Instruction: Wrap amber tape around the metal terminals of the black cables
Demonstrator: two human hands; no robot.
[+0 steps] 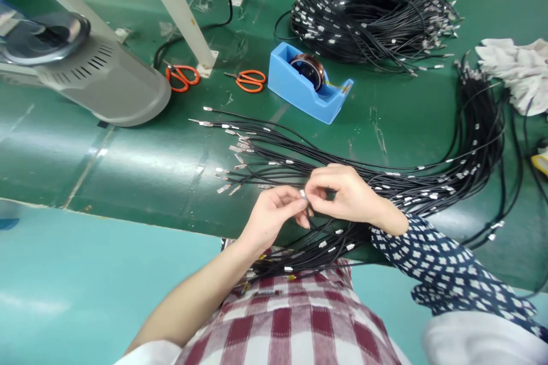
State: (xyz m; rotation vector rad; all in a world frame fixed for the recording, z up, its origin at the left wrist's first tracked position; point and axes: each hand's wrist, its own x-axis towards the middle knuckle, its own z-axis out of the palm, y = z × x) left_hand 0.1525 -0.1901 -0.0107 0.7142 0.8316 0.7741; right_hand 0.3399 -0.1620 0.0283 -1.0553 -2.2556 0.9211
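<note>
My left hand (278, 211) and my right hand (342, 194) meet over the bench, thumbs and fingers pinched together. Between their fingertips is a small white label (303, 194) on a black cable, whose run is mostly hidden by the fingers. Behind my hands, a bundle of black cables (295, 151) with white tags lies along the bench, its stripped-looking ends pointing left. More tagged cables (329, 245) pass below my hands and hang over the front edge near the checked apron (299, 331).
A blue tape dispenser (295, 82) with amber tape stands behind the cables. Beside it lie orange-handled scissors (250, 81) and a second pair (184, 77). A large coil of black cables (372, 17) is at the back, white gloves (518, 68) at right, a grey machine (115, 80) at left.
</note>
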